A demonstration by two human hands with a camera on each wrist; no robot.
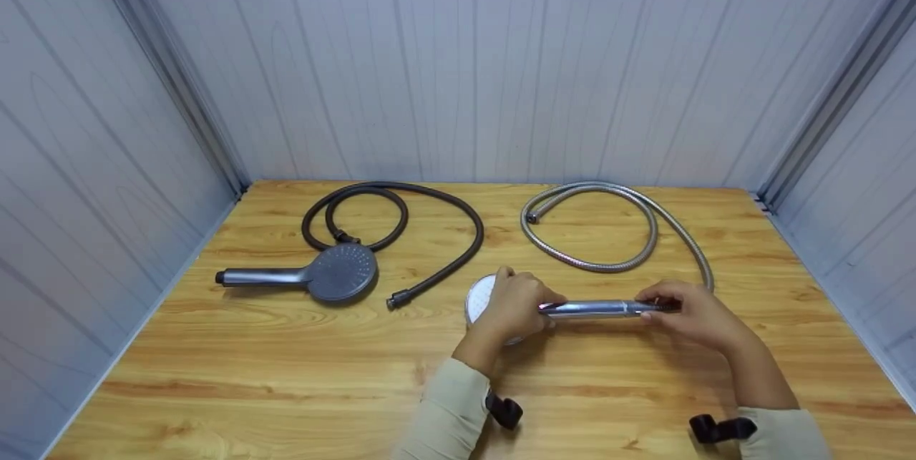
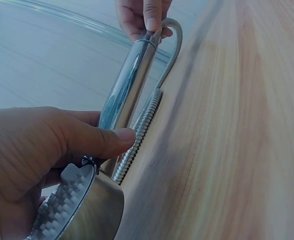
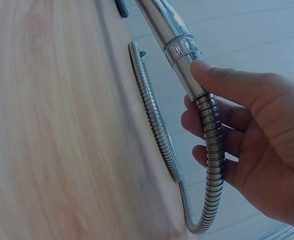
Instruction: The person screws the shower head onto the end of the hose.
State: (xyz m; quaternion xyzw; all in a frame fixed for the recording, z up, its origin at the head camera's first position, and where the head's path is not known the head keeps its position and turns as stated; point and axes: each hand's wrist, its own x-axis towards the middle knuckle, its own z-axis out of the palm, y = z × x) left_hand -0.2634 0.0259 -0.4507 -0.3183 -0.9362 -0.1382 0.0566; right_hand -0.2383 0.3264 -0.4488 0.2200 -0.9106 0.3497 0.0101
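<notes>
A chrome shower head [image 1: 587,309] with a white nozzle face lies sideways close over the table, its handle pointing right. My left hand [image 1: 514,302] grips it at the neck, thumb across the handle in the left wrist view. At the handle's far end, my right hand [image 1: 690,313] pinches the hose's metal end fitting [image 3: 188,75], which meets the handle end in line. From that fitting the silver ribbed hose [image 3: 214,145] bends down past my fingers. Its coil [image 1: 597,267] lies on the table behind, with the loose end inside the loop.
On the left of the wooden table [image 1: 286,388] lies a dark grey shower head [image 1: 342,274], handle to the left. Behind it a black hose [image 1: 472,231] loops, one end near that head, the other toward the middle. White panel walls [image 1: 444,66] enclose three sides.
</notes>
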